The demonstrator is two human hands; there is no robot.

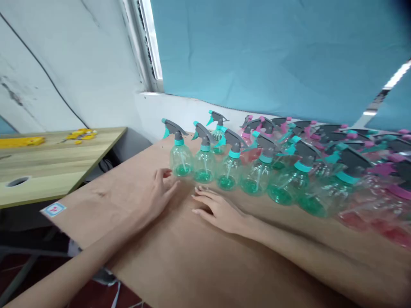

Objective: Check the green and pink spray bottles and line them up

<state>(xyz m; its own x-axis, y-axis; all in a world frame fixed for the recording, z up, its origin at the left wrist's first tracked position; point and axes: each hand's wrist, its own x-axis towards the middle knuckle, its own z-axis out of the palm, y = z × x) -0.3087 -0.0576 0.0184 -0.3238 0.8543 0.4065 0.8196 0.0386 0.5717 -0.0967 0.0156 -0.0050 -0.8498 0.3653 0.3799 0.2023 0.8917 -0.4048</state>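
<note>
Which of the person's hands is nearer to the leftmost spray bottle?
Left: the left hand is close beside the base of the leftmost spray bottle; the right hand lies farther right, in front of neighbouring bottles.

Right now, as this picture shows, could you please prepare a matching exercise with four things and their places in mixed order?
1. Left hand
2. Right hand
3. Yellow pieces
4. Square sticker

A. On a corner of the brown tabletop
B. Nearest to the leftmost front bottle
C. On the light wooden table at the left
D. In front of the second bottle and third bottle, counted from the left of the front row

Pairs: 1-B; 2-D; 3-C; 4-A
</note>
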